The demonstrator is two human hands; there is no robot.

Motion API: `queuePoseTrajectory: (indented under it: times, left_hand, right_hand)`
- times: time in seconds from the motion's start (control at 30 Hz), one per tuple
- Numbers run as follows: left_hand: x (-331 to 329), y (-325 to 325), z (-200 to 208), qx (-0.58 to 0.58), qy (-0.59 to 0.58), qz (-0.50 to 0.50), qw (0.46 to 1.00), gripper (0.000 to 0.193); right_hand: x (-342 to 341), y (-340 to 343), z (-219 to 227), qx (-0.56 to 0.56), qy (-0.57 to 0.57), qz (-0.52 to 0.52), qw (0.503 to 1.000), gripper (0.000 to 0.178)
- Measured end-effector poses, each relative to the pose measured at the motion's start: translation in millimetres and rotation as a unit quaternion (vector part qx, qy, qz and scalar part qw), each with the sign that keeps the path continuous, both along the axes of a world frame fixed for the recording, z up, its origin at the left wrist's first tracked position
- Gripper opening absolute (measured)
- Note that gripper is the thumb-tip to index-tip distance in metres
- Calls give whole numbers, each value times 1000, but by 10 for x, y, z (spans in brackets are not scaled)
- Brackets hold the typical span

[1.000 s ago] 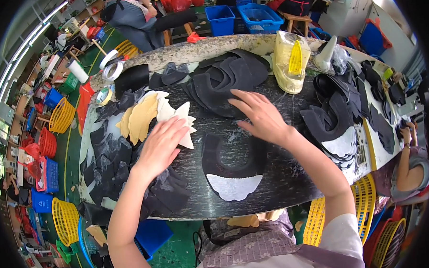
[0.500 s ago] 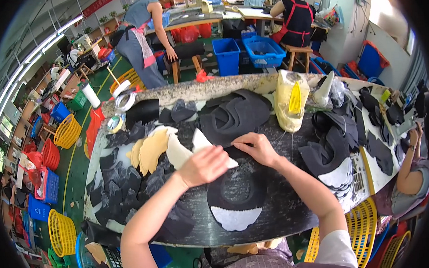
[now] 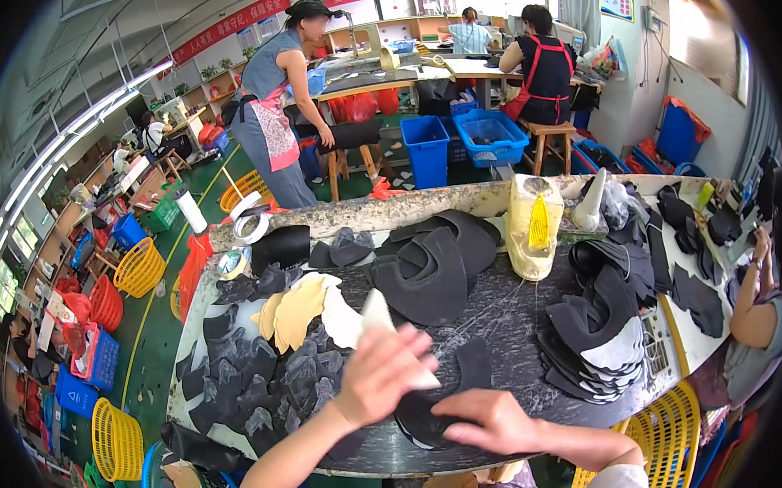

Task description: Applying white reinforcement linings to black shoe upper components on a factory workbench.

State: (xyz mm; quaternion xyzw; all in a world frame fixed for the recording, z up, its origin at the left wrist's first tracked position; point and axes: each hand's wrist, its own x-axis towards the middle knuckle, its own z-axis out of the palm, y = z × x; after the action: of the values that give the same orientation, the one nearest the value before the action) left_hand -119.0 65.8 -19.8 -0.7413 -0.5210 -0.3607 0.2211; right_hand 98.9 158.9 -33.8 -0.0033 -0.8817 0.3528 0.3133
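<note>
My left hand point(image 3: 384, 373), blurred by motion, holds a white pointed flat piece point(image 3: 377, 313) that sticks out past both sides of the fingers. My right hand point(image 3: 496, 421) is at the table's near side, thumb and forefinger closed at the edge of a black curved piece point(image 3: 475, 364). That piece lies partly under both hands, and its lower part is hidden. A stack of black curved pieces point(image 3: 435, 264) rests farther back. Left of it are tan scalloped pieces point(image 3: 296, 313), with off-white ones point(image 3: 340, 320) beside them.
Many small dark pieces point(image 3: 248, 372) cover the table's left. At right stands a pile of black curved pieces with white ends point(image 3: 618, 347). A yellowish block-like container point(image 3: 533, 238) and white tape rolls point(image 3: 251, 226) sit along the back. People work beyond the table and at right.
My right hand has come from the black stack toward the near edge, bringing a black curved piece over the white-ended one. The left hand has moved lower in view, still with the white piece.
</note>
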Motion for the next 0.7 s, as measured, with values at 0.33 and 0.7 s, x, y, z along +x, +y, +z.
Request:
queuePoseTrajectory:
  times: [0.33,0.7]
  left_hand:
    - [388,-246,-184,-20,-11,-39,999,31]
    - [612,-448,216,-321,-362,-268,833,26]
  right_hand:
    - [102,-102,73,-501,-101,89,855,18]
    - [258,-284,301,-353,-85,106,926,17]
